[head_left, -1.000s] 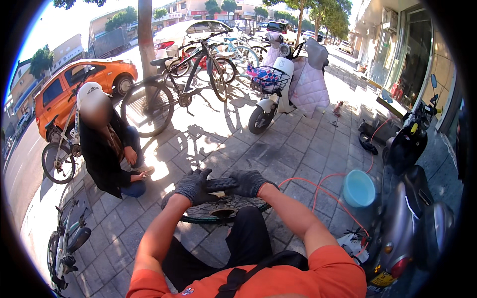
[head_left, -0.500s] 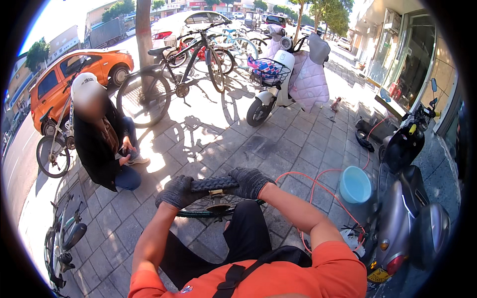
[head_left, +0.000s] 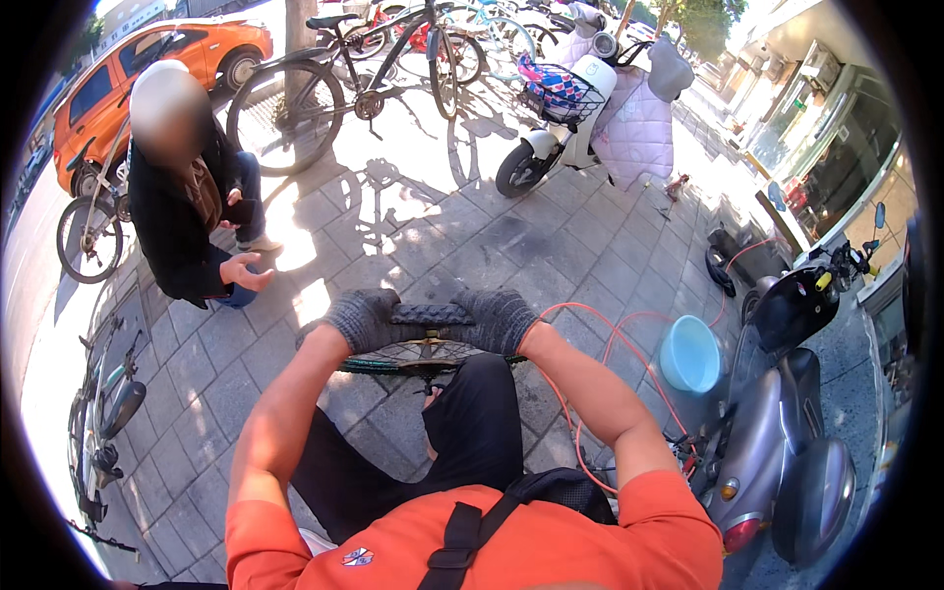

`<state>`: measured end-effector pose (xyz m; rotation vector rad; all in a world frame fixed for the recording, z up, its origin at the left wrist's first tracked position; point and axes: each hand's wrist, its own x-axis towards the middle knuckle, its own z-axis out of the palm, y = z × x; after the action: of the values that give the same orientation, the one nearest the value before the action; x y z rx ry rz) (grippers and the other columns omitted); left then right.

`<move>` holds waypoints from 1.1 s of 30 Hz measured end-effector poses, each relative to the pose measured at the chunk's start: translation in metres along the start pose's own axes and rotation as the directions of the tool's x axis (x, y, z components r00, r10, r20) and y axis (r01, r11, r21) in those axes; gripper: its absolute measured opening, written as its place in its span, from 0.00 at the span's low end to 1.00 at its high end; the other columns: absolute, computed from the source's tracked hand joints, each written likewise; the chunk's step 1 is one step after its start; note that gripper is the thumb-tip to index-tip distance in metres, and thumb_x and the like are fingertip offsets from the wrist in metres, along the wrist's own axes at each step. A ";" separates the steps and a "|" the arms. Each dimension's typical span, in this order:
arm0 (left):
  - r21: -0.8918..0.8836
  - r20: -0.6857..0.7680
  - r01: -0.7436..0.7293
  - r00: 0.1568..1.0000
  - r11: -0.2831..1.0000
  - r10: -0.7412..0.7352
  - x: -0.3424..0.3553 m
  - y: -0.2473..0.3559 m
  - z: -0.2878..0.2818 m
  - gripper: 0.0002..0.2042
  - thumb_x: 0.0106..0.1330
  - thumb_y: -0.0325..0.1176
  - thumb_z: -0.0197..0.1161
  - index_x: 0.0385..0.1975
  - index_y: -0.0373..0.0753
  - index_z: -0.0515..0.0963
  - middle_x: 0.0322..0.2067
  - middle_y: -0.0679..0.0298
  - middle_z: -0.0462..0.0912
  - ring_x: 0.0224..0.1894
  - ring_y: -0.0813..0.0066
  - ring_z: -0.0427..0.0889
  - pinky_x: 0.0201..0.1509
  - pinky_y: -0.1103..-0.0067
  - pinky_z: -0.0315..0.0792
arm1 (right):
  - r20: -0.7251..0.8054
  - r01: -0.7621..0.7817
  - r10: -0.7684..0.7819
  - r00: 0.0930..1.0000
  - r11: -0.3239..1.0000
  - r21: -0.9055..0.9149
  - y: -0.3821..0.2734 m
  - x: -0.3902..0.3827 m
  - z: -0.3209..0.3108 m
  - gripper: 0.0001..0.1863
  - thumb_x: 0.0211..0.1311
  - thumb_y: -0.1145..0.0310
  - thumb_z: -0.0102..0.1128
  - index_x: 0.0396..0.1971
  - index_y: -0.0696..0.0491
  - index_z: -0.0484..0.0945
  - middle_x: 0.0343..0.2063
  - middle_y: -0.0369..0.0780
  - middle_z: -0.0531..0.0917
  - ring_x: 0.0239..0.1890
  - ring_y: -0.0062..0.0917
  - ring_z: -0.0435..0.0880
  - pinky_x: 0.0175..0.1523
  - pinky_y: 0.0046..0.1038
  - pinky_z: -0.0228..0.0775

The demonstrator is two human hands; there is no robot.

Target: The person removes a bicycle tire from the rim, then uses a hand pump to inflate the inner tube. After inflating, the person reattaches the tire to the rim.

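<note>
A bicycle wheel with a black knobby tire [head_left: 431,315] is held up in front of my knees, its spokes showing under the tread. My left hand [head_left: 364,322], in a dark grey knit glove, is closed round the tire on the left. The right hand [head_left: 499,321], gloved alike, grips the same tire on the right. A short stretch of tread shows between the two hands. Below it lies the lower part of the wheel [head_left: 398,360], partly hidden by my hands and raised knee. My fingertips are mostly hidden behind the tire.
A person [head_left: 192,197] in a dark jacket and white cap crouches at left. An orange hose [head_left: 612,346] runs over the paving by a light-blue basin [head_left: 690,355]. A grey scooter [head_left: 777,447] stands at right, a bicycle [head_left: 103,413] at left, and a black bicycle [head_left: 369,103] ahead.
The view has tilted downward. Both my hands remain on the tire, with slightly shifted grips. The crouching person now holds one hand out toward the wheel.
</note>
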<state>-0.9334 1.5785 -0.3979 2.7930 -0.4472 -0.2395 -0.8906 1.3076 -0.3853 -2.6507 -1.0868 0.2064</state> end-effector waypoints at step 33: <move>-0.028 -0.589 -0.013 0.808 1.000 -0.006 -0.002 -0.083 0.067 0.28 0.49 0.51 0.80 0.45 0.39 0.81 0.38 0.53 0.85 0.43 0.50 0.85 0.49 0.61 0.78 | 0.026 -0.264 0.263 0.965 0.958 0.115 0.065 0.014 0.040 0.29 0.49 0.47 0.74 0.45 0.53 0.85 0.41 0.49 0.89 0.46 0.47 0.88 0.52 0.43 0.78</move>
<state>-0.9263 1.6359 -0.4874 2.6408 -0.2834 0.6120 -0.8469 1.2806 -0.4438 -2.6812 -0.6964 0.3260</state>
